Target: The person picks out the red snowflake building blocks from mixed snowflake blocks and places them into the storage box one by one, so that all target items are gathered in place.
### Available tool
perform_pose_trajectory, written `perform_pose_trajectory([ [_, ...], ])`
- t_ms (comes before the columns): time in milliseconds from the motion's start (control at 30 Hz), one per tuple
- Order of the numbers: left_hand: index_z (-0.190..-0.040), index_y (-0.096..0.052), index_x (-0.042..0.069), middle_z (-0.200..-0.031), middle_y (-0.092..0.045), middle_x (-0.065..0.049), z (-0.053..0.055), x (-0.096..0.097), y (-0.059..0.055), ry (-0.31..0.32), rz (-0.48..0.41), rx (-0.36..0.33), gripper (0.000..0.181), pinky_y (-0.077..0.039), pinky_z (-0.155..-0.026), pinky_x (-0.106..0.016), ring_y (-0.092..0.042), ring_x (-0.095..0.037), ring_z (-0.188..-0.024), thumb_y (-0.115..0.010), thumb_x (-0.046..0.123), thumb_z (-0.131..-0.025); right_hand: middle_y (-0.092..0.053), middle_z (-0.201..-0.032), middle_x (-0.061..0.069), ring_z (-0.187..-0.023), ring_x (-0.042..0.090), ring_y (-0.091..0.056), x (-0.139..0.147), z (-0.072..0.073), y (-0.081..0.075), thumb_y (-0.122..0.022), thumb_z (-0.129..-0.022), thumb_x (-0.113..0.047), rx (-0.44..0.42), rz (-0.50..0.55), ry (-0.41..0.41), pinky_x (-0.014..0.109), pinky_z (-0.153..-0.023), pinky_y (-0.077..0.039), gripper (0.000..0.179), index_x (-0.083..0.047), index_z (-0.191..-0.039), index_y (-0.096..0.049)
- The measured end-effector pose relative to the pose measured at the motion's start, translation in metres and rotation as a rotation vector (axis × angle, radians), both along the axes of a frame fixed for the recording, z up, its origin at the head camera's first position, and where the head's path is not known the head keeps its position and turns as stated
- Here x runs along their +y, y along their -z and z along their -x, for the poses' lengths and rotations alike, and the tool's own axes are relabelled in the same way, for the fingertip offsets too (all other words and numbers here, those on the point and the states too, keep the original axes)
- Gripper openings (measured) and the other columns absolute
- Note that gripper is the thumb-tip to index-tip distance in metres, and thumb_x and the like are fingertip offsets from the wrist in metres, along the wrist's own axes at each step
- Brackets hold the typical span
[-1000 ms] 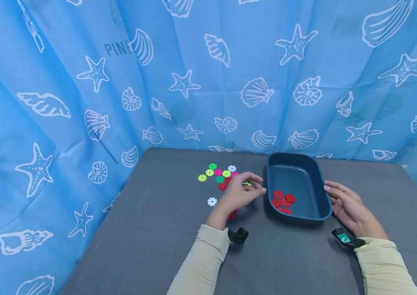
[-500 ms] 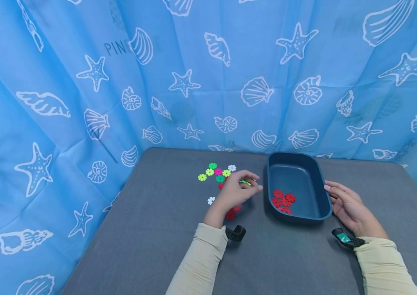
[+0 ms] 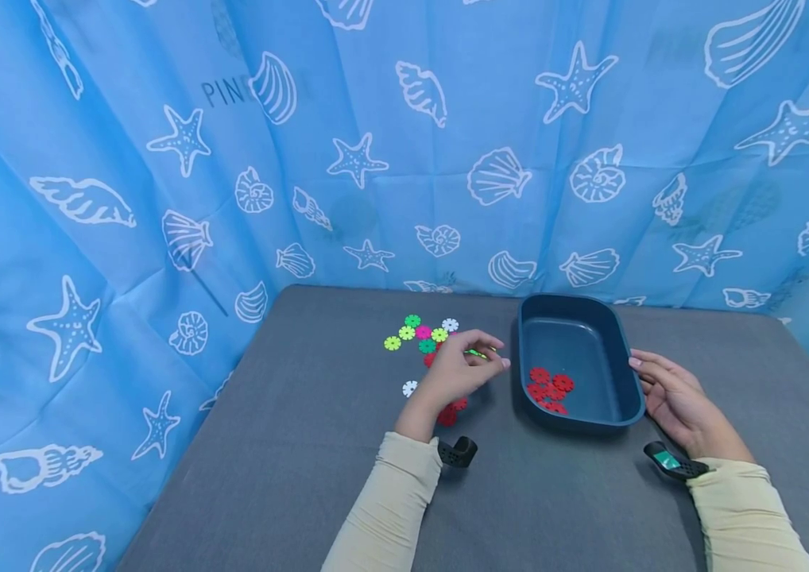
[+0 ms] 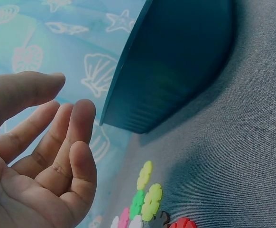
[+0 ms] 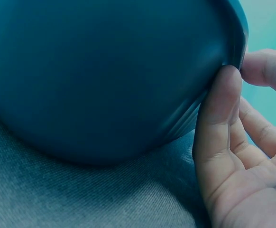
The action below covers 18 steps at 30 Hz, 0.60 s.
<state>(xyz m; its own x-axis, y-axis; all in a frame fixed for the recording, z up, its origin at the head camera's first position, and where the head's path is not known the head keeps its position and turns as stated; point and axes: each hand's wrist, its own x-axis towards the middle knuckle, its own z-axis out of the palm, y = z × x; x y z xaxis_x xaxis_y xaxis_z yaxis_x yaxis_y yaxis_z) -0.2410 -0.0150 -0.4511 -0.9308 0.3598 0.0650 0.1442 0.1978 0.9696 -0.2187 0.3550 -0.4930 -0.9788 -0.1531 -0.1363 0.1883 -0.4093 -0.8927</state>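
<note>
In the head view, my left hand hovers just left of a dark blue plastic tub. Its fingers are loosely bent with a gap to the thumb, and the left wrist view shows nothing between them. My right hand holds the tub's right side at the rim; the right wrist view has a finger against the outer wall and the thumb at the edge. Several red notched discs lie in the tub's near left corner. Below my left hand are more red discs, partly covered by it.
Left of the tub, loose flower-shaped discs lie on the grey cloth: yellow-green, green, pink and white. A blue shell-patterned curtain hangs behind the table. Black bands circle both wrists.
My left hand has drawn slightly left, away from the tub's rim, and then stayed still. My right hand and the tub have not moved.
</note>
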Motion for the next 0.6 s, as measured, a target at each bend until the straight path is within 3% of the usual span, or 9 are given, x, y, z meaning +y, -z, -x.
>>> perform_pose_trajectory([
  [600, -0.120, -0.074, 0.017, -0.106, -0.072, 0.002, 0.0046, -0.0069, 0.0055, -0.026, 0.030, 0.017, 0.026, -0.059, -0.084, -0.030, -0.071, -0.011, -0.092, -0.079, 0.026, -0.097, -0.077, -0.110, -0.004, -0.094, 0.011, -0.074, 0.0003, -0.0004, -0.0011, -0.054, -0.112, -0.015, 0.008, 0.011, -0.012, 0.029, -0.079, -0.063, 0.022, -0.019, -0.119, -0.075],
])
